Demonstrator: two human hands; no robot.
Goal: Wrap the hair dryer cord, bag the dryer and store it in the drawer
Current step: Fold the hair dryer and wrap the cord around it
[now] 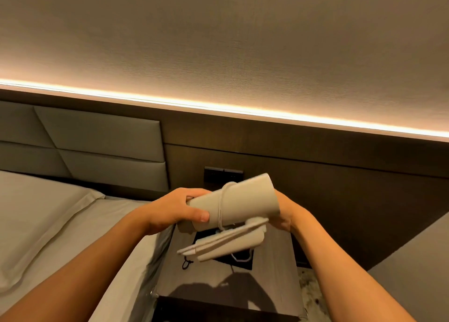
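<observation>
- The right hand (285,212) sits behind the dryer (233,204); its fingers are hidden, so its grip cannot be told.
- The left hand (175,208) covers the dryer's narrow end; only its thumb and some fingertips show.
- The cord (222,208) loops around the dryer, but its far side is hidden; the plug cannot be made out.
- Below the dryer, a dark bag (240,258) on the nightstand (274,275) is mostly covered by the folded handle; its shape is unclear.
- The switch panel (222,174) behind the dryer is too dark to read.
- The open drawer (218,309) below the dryer is cut by the bottom edge.
</observation>
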